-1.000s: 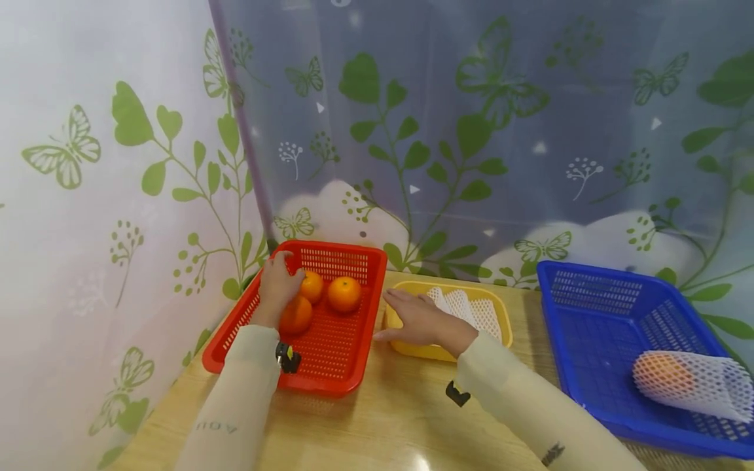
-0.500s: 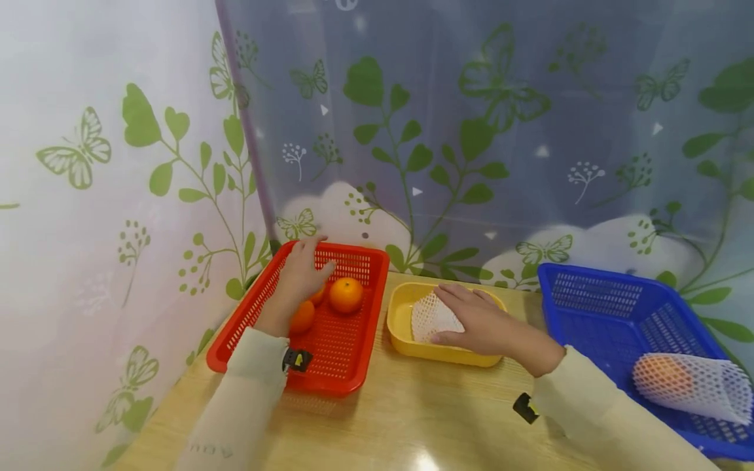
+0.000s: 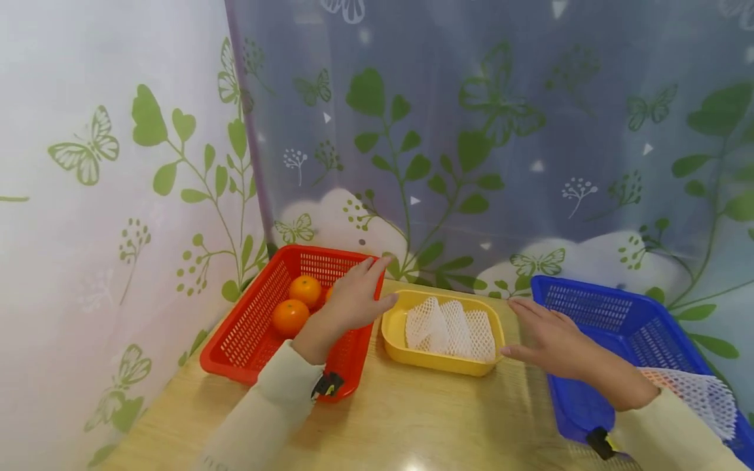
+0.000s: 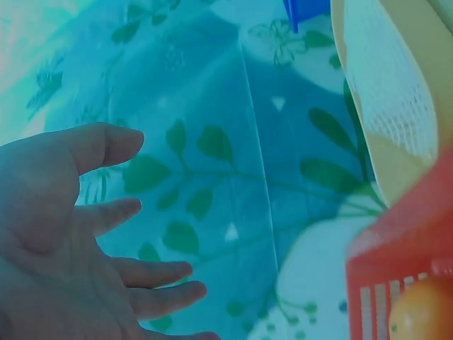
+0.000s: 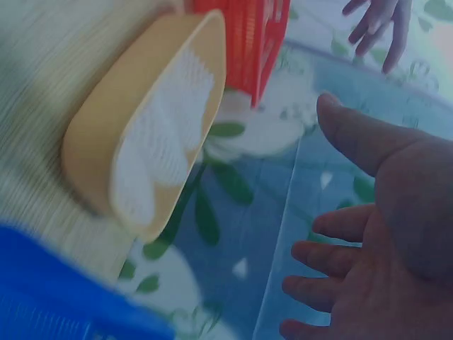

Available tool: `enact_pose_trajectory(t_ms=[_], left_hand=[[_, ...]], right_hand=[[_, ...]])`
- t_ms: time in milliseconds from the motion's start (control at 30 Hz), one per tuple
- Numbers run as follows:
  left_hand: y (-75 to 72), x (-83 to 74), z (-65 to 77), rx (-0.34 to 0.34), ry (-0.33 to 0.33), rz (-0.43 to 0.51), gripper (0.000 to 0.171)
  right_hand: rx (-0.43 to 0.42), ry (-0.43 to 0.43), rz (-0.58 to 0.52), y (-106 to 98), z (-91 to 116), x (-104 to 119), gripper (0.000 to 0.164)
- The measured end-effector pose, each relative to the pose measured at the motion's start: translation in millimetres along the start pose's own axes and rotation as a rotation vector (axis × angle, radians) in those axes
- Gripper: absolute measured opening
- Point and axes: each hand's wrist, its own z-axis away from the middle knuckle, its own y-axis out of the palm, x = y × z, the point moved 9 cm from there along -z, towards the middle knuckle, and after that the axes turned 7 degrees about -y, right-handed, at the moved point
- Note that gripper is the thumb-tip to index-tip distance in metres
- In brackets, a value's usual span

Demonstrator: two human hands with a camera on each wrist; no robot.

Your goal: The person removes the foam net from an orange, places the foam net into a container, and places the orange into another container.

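My left hand [image 3: 352, 297] hovers above the right side of the red basket [image 3: 235, 340], fingers spread and holding nothing. Inside that basket lie oranges [image 3: 290, 318], one of them partly hidden behind the hand. Between my hands stands a yellow tray [image 3: 436, 364] with white foam net sleeves [image 3: 450, 327] in it. My right hand [image 3: 559, 340] is in the air between the tray and the blue basket [image 3: 580, 405], its fingers extended and nothing in them. The left wrist view shows the left palm [image 4: 64, 248] bare; in the right wrist view the right palm [image 5: 396, 262] is bare too.
In the blue basket a netted fruit [image 3: 695, 389] lies partly behind the right forearm. The wooden table [image 3: 412, 418] carries all three containers. A printed curtain [image 3: 412, 163] hangs close behind them and another to the left.
My left hand has moved right from over the oranges to the basket's right side. My right hand passed over the yellow tray, touching the net sleeves, then moved right toward the blue basket.
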Motion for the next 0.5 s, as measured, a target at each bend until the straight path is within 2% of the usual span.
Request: enact_pose_trajectory(t_ms=[233, 333, 500], left_hand=[[25.1, -39.7, -1.2, 0.057, 0.061, 0.002, 0.072], [43.2, -56.6, -1.6, 0.081, 0.095, -0.007, 0.072], [78.6, -82.0, -2.0, 0.155, 0.098, 0.015, 0.074]], right_hand=[[0.049, 0.162, -0.041, -10, 20, -65, 0.087], [0.071, 0.216, -0.047, -10, 29, -95, 0.090], [0.104, 0.275, -0.047, -8, 49, -139, 0.095]])
